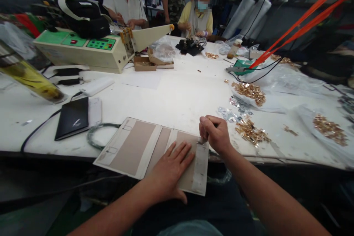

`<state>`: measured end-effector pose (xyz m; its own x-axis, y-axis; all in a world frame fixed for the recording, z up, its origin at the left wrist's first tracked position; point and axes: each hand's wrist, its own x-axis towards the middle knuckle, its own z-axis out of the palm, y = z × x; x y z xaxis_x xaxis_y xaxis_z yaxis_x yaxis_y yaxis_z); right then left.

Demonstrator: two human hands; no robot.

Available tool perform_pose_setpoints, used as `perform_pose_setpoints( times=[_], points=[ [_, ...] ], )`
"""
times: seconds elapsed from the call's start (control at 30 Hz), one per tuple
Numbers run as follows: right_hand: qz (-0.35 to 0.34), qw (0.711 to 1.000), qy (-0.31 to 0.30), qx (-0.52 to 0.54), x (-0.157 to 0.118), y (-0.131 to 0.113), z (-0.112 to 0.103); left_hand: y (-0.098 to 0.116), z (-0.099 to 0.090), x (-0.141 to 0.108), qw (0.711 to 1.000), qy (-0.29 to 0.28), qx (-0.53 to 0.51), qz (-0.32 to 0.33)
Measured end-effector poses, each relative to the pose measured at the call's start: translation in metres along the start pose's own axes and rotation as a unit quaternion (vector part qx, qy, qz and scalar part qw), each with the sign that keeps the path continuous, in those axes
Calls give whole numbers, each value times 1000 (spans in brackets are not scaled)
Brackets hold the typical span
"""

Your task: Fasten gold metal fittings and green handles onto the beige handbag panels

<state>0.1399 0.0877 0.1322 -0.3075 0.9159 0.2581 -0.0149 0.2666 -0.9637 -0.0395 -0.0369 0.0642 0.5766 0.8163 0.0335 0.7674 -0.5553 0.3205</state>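
A flat panel (142,147), brown with pale strips and crease lines like an opened folder, lies at the table's front edge and partly overhangs it. My left hand (173,175) rests on its right part with fingers spread. At the panel's upper right corner, my right hand (214,132) is closed, its fingertips down against the pale strip. A small shiny spot shows under those fingers; what they grip is hidden. Handles in clear wrap, a greenish loop (95,136) among them, stick out from beneath the panel. Two wire-like outlines mark its left strip.
Right of my right hand lie gold metal pieces (253,131) and silver pieces (226,114). Further back are more gold pieces (250,92) and pliers (236,69). Left are a black booklet (73,116), a bottle (35,77) and a beige machine (83,51). Co-workers are across the table.
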Motion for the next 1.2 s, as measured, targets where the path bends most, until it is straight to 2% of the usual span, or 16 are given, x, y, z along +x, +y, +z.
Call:
perform_pose_setpoints(
  times=[0.1,0.23,0.4,0.6,0.7,0.8,0.93,1.07,1.2],
  points=[
    [0,999,-36,5,9,-21,9,2,0,0,999,-14,33,-1],
    [9,994,-105,-28,23,-41,28,5,-11,4,1000,-21,13,-2],
    [38,972,-200,-116,39,-34,47,7,-19,5,1000,-16,-10,-13],
    [48,952,-252,-167,41,-23,50,7,-20,5,999,-4,-29,-13],
    [69,951,-233,-192,39,-20,41,6,-19,6,999,-5,-36,-12],
    [49,964,-198,-169,35,-22,30,6,-17,5,1000,-3,-30,-7],
    [2,983,-160,-95,20,-19,14,6,-16,5,1000,4,-22,-5],
    [-28,997,-75,-19,2,-9,-3,7,-13,5,1000,9,-19,-9],
    [-78,992,-1,103,-6,-9,-7,7,-9,7,1000,8,-13,-15]
  ],
)
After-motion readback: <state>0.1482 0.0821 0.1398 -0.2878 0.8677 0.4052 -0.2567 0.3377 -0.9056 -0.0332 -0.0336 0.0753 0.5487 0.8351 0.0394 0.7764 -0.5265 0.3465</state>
